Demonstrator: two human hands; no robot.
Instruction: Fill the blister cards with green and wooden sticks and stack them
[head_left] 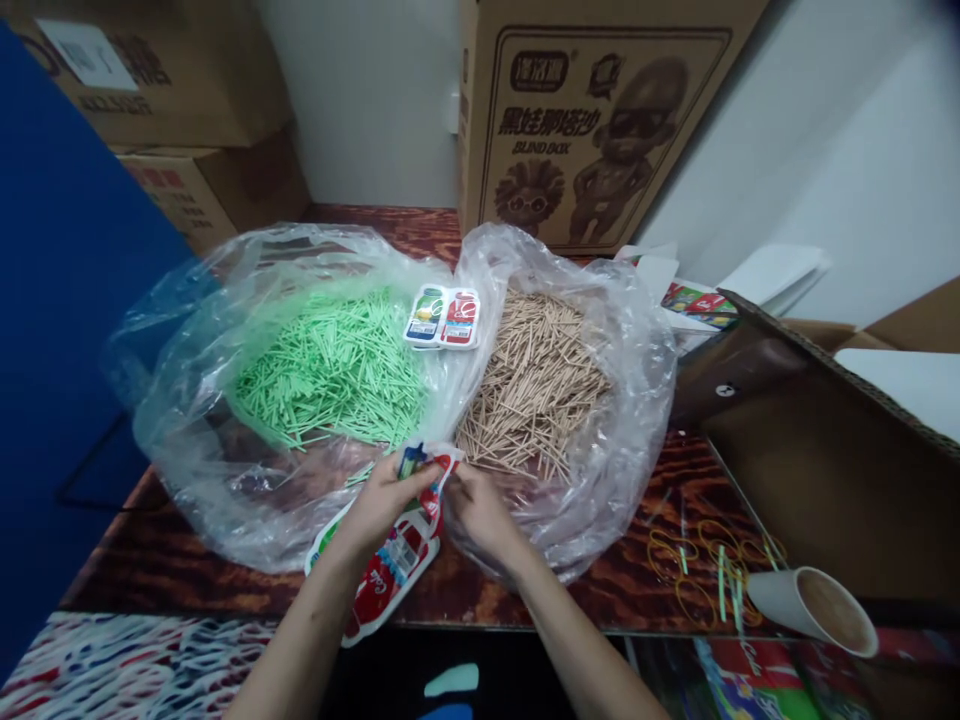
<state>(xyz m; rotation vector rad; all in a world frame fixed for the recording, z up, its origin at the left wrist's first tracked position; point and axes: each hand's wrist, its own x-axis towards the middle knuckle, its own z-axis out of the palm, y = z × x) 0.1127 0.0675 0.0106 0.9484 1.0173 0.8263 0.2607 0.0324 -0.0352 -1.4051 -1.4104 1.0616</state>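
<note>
My left hand (386,500) is wrapped around a bottle-shaped printed pouch (390,570), red with cola lettering and a green side, bunched at its top. Beside it, my right hand (480,505) pinches the pouch's upper red edge. The contents of the pouch cannot be seen. Just beyond my hands lie two clear plastic bags, spread wide. Short green sticks (337,365) fill the left bag (195,500); short tan sticks (536,380) fill the right bag (637,400). Between the two piles rests a small stack of flat printed labels (442,318).
Cardboard boxes stand at the back left (232,190) and back centre (600,130). An open carton (832,480) takes up the right side. Near it lie a tipped paper cup (810,610), yellow rubber bands (697,570) and several loose green sticks. A blue panel (67,300) bounds the left.
</note>
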